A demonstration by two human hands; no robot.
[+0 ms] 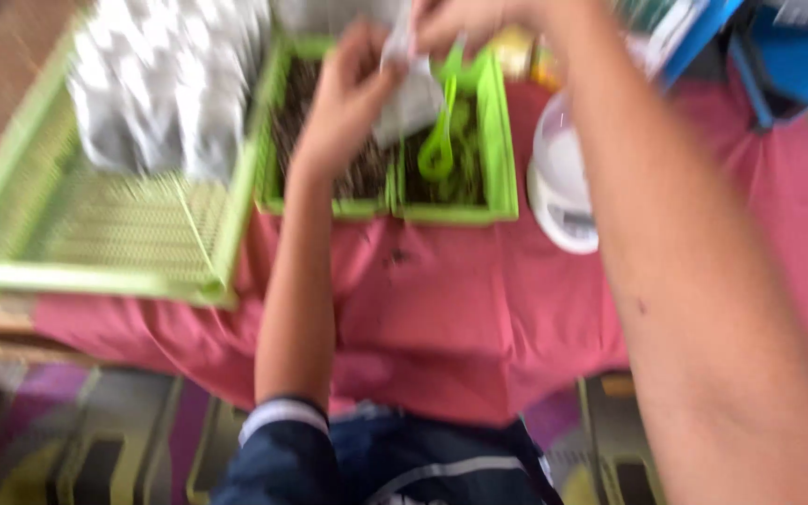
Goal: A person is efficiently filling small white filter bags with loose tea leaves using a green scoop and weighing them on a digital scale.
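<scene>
Left hand (348, 93): fingers pinch the silvery pouch (413, 93).
Right hand (460, 19): fingers grip its top.
Tip: keep the pouch steady over the green tray (502, 140).

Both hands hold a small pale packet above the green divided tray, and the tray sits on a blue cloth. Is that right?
Not quite. The head view shows the cloth is pink-red, not blue. The rest stands: the left hand and right hand hold the pale packet above the green divided tray.
</scene>
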